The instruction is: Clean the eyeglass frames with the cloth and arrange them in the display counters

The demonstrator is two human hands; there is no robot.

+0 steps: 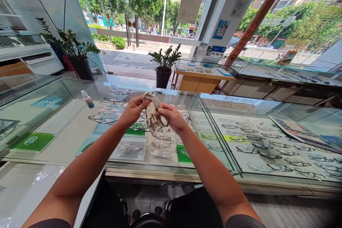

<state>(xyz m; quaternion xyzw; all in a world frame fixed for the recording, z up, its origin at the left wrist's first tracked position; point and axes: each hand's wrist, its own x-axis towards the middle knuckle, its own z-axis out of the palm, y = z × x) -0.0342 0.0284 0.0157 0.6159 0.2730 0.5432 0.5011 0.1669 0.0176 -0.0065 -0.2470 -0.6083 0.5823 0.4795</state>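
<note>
My left hand (135, 108) is closed on a crumpled beige cloth (152, 112), thumb pressed on top. The cloth hangs down in folds above the glass counter. My right hand (172, 115) pinches at the cloth's right side, where the thin dark rim of a pair of eyeglasses (158, 104) shows; most of that pair is hidden by cloth and fingers. Under my hands, several eyeglasses lie in rows, among them a clear pair (160, 154). Left of them, a small spray bottle (87, 99) with blue at its base stands upright on the counter.
The glass display counter (171, 170) spans my front, with more frames in its right section (267, 139). A magazine (296, 131) lies at the right. A green card (33, 141) is at the left. Potted plants (163, 76) stand beyond, before the glass front.
</note>
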